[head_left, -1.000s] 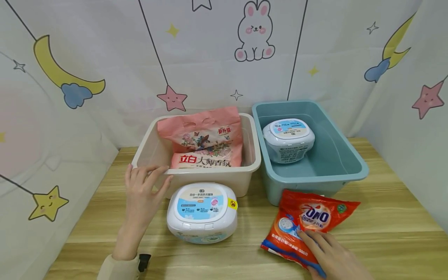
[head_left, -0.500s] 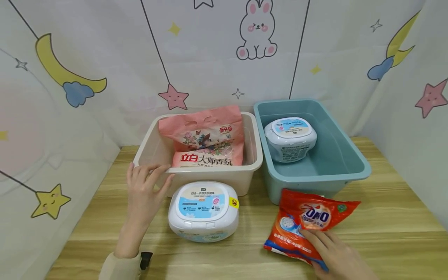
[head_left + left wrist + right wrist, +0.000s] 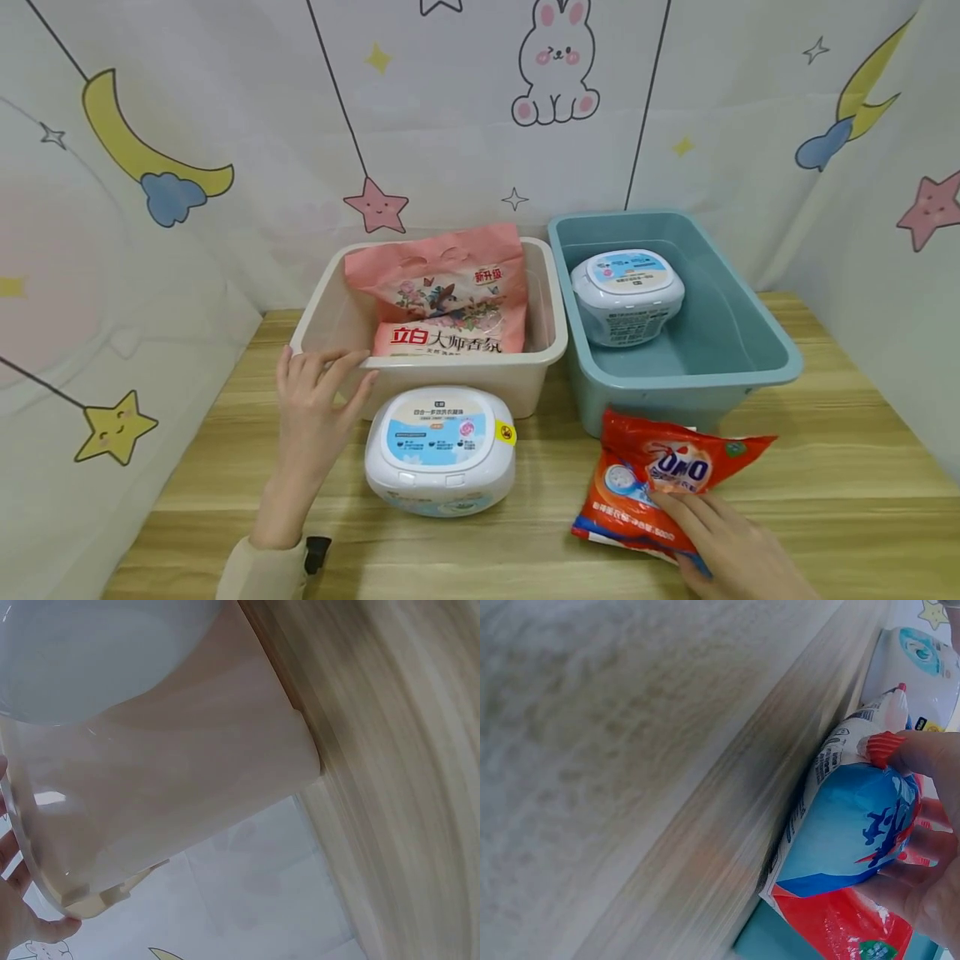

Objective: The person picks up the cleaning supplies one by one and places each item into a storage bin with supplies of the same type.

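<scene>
Clock read over the counter (image 3: 840,492), 12 directly away from the person.

4 o'clock: right hand (image 3: 723,533) gripped the red bag (image 3: 622,500) by its near part, fingers spread over the printed front, thumb behind at the end seam. That two-sided hold probably stopped the loose powder slumping. The bag lay aslant before the blue bin (image 3: 652,407); contact with its wall could not be judged.

9 o'clock, near centre: the near tub (image 3: 441,450) stood upright before the cream bin (image 3: 517,387), a strip of counter parting it from the red bag.

Farther out at 9: left hand (image 3: 318,408) held the cream bin's near-left rim, fingers bent over, thumb outside, likely as a brace.

11 o'clock: inside the cream bin, the pink bag (image 3: 446,292) leaned back, its top above the far rim, leaving narrow side gaps.

1 o'clock: inside the blue bin, the far tub (image 3: 628,300) sat toward its 10; floor showed toward 4, seemingly its roomiest part.
</scene>
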Tool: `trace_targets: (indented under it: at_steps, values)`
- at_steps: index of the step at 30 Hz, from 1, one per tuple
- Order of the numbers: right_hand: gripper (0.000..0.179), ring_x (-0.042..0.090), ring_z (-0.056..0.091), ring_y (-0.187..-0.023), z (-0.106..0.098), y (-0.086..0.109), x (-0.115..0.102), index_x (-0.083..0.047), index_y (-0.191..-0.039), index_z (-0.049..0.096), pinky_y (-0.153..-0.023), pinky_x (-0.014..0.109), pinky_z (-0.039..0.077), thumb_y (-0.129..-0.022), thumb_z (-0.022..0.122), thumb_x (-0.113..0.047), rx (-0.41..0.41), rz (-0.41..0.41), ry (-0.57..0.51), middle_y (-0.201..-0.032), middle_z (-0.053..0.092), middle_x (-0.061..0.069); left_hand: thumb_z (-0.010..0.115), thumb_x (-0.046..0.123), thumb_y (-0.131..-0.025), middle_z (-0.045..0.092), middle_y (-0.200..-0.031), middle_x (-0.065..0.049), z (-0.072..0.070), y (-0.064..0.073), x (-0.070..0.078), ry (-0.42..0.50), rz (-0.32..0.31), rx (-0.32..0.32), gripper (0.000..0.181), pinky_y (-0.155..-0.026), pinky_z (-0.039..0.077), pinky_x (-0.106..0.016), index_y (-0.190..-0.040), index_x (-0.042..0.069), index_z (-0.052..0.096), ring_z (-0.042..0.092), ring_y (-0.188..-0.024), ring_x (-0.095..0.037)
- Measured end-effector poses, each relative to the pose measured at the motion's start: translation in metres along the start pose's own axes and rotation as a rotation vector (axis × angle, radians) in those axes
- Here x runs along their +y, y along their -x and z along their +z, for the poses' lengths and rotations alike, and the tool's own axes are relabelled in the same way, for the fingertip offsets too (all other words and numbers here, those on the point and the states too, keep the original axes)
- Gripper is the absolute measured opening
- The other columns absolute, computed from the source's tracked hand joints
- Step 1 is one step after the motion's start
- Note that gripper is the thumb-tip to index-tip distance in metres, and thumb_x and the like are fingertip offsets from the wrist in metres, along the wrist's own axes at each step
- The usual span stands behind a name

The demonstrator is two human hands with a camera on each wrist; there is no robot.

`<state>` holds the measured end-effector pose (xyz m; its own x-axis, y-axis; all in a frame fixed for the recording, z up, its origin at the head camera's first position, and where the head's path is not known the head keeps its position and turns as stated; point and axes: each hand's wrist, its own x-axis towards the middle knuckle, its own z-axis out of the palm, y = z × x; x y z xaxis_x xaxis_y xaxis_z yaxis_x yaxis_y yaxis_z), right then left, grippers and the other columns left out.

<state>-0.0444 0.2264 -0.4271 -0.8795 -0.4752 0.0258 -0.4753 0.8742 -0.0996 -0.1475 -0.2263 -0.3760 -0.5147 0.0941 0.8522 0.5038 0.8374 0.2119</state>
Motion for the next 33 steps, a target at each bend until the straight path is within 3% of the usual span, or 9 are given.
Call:
trace_targets:
  at_steps: [7,15,20,25,29,33]
  values:
    - [0.071,0.026,0.062,-0.105,-0.0022,-0.0002,0.0016,-0.019,-0.136,0.052,-0.072,0.040,0.058,-0.072,0.081,-0.031,-0.002,-0.033,-0.012,-0.123,0.063,0.005,0.071,0.024,-0.086,0.064,-0.097,-0.015,0.0003,0.0001,0.0005,0.003,-0.006,-0.002,0.023,-0.108,0.022,-0.068,-0.100,0.006,0.071,0.054,-0.094,-0.039]
    - [0.070,0.020,0.062,-0.099,-0.0007,0.0016,0.0025,-0.022,-0.134,0.054,-0.068,0.032,0.058,-0.070,0.082,-0.029,0.079,-0.069,0.027,-0.119,0.064,0.000,0.062,0.037,-0.093,0.064,-0.097,-0.015,0.0003,-0.0001,0.0005,0.012,-0.006,0.008,0.033,-0.108,0.022,-0.069,-0.100,0.007,0.071,0.054,-0.094,-0.038]
    - [0.068,0.019,0.064,-0.098,0.0016,0.0035,0.0035,-0.025,-0.135,0.052,-0.069,0.032,0.058,-0.073,0.080,-0.028,0.059,-0.066,0.010,-0.118,0.065,-0.002,0.072,0.023,-0.085,0.064,-0.097,-0.016,0.0005,-0.0005,0.0008,0.013,-0.005,0.005,0.022,-0.107,0.022,-0.069,-0.100,0.007,0.071,0.053,-0.095,-0.039]
    - [0.067,0.020,0.066,-0.099,0.0031,0.0053,0.0031,-0.026,-0.133,0.055,-0.069,0.033,0.059,-0.071,0.081,-0.028,0.094,-0.077,0.021,-0.119,0.066,-0.003,0.078,0.009,-0.073,0.064,-0.097,-0.016,0.0002,-0.0006,0.0015,0.007,-0.010,-0.001,0.027,-0.108,0.021,-0.069,-0.099,0.006,0.070,0.053,-0.095,-0.039]
    - [0.068,0.018,0.066,-0.096,0.0038,0.0068,0.0026,-0.027,-0.132,0.055,-0.067,0.029,0.058,-0.070,0.082,-0.031,0.140,-0.097,0.040,-0.117,0.066,-0.005,0.079,0.008,-0.072,0.064,-0.097,-0.016,-0.0002,-0.0006,0.0019,0.005,-0.012,-0.003,0.028,-0.108,0.021,-0.069,-0.099,0.006,0.070,0.053,-0.095,-0.039]
    - [0.060,0.016,0.066,-0.094,0.0029,0.0088,0.0015,-0.028,-0.132,0.056,-0.065,0.026,0.057,-0.077,0.078,-0.040,0.191,-0.133,0.065,-0.118,0.067,-0.007,0.079,0.008,-0.073,0.064,-0.098,-0.017,-0.0006,-0.0005,0.0022,0.005,-0.015,-0.006,0.028,-0.108,0.021,-0.069,-0.099,0.005,0.070,0.053,-0.095,-0.039]
